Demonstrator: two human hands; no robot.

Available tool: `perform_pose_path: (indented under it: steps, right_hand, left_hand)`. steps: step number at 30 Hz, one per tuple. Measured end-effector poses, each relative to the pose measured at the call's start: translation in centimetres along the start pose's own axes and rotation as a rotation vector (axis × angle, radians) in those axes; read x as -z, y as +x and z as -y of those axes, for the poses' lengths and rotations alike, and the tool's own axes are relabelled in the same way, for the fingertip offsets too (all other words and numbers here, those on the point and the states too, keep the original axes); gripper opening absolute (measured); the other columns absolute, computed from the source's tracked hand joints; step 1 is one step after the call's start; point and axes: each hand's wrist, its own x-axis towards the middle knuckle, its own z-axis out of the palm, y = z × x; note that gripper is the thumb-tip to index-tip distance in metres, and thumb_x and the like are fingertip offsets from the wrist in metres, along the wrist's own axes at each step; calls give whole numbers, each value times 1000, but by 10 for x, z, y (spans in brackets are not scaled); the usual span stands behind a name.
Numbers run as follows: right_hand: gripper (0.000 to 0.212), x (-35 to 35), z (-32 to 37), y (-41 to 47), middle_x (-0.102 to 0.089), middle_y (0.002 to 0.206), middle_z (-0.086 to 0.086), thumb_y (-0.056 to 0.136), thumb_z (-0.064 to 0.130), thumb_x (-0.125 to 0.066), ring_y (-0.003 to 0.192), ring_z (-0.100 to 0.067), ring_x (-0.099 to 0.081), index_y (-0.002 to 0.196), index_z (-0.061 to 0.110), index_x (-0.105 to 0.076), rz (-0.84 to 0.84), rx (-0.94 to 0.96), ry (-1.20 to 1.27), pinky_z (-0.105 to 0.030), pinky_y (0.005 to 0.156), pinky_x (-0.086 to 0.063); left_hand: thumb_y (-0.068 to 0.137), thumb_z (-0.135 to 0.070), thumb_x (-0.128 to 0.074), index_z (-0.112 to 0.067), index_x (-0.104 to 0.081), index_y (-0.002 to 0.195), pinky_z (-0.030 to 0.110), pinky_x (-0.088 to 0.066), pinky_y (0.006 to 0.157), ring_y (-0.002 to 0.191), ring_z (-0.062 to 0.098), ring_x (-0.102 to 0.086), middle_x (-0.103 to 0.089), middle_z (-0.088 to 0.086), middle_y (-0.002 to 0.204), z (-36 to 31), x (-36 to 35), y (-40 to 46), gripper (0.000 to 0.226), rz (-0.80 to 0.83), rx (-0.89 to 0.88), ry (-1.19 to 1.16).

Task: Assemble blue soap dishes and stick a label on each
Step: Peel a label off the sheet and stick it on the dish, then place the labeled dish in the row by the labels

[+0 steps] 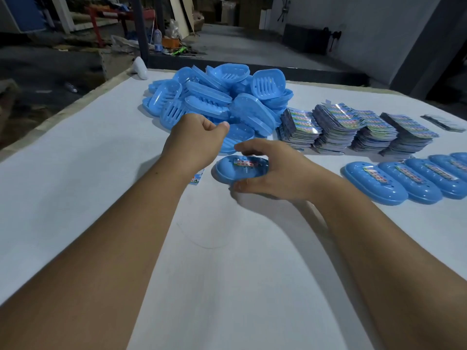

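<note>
Our right hand [273, 170] grips a labelled blue plastic soap dish [240, 169] on the white tabletop [75, 198]; our left hand [194, 140], fingers curled on nothing, hovers before the blue dish pile [217, 94], label stacks [353, 127] and finished dishes [409, 178] rightward

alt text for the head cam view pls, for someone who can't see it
The right hand grips a labelled blue soap dish on a white table, while the left hand reaches, fingers curled, toward a pile of loose dish parts. Label stacks and a row of finished dishes lie to the right.
</note>
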Motion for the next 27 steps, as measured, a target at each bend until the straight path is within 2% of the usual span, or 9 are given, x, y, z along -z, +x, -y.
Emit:
perform_pose_path:
  steps: [3, 5, 8, 10, 13, 17, 20, 27]
  right_hand:
    - [72, 0, 2, -4, -64, 122, 11, 71, 50, -85, 110, -7, -61, 135, 32, -58, -33, -24, -34, -32, 100, -49]
    - [74, 3, 3, -8, -64, 120, 10, 71, 62, -79, 107, -11, -61, 136, 34, -56, -99, -79, -114, -34, 97, -50]
    - [80, 13, -1, -15, -63, 126, 4, 71, 76, -67, 115, -23, -59, 136, 34, -51, -225, -206, -282, -41, 97, -49]
    - [73, 22, -6, -21, -63, 127, -1, 73, 78, -61, 117, -29, -57, 130, 34, -53, -273, -317, -389, -43, 96, -48]
    - [65, 34, -17, -38, -63, 124, -7, 76, 77, -58, 118, -34, -55, 120, 29, -56, -296, -474, -448, -44, 95, -47]
    - [69, 38, -29, -60, -56, 133, -9, 79, 73, -57, 126, -36, -50, 129, 25, -53, -244, -608, -469, -45, 97, -43]
    - [68, 39, -31, -65, -50, 135, -9, 82, 70, -58, 127, -36, -47, 131, 23, -53, -253, -632, -439, -44, 98, -42]
    - [63, 42, -35, -68, -45, 135, -10, 84, 59, -64, 129, -39, -42, 133, 22, -49, -337, -649, -412, -44, 97, -40]
  left_hand:
    - [92, -46, -64, -11, -64, 81, 34, -48, 72, 74, 15, -64, -63, -7, 68, 0, -1, -1, 36, -19, -21, 25]
    - [91, -47, -65, -16, -64, 80, 33, -47, 71, 75, 13, -63, -64, -8, 71, 0, -2, 0, 32, -28, -28, 41]
    - [90, -50, -64, -23, -63, 83, 32, -44, 68, 73, 11, -62, -64, -9, 75, 0, -4, 0, 28, -34, -20, 88]
    - [90, -52, -64, -25, -62, 83, 33, -47, 68, 72, 12, -62, -61, -11, 76, -1, -6, -1, 28, -38, -22, 114]
    - [90, -52, -64, -25, -58, 81, 35, -53, 66, 67, 21, -63, -60, -12, 78, -2, -8, -5, 29, -43, -27, 133]
    - [90, -51, -66, -25, -62, 88, 35, -46, 70, 76, 21, -60, -58, -13, 81, -1, -11, -6, 26, -40, -49, 144]
    - [91, -50, -66, -26, -63, 92, 35, -44, 71, 77, 19, -58, -55, -14, 79, -1, -13, -7, 25, -38, -53, 162]
    - [91, -49, -65, -25, -63, 93, 37, -45, 74, 84, 25, -60, -62, -2, 89, 0, -13, -6, 24, -38, -65, 180]
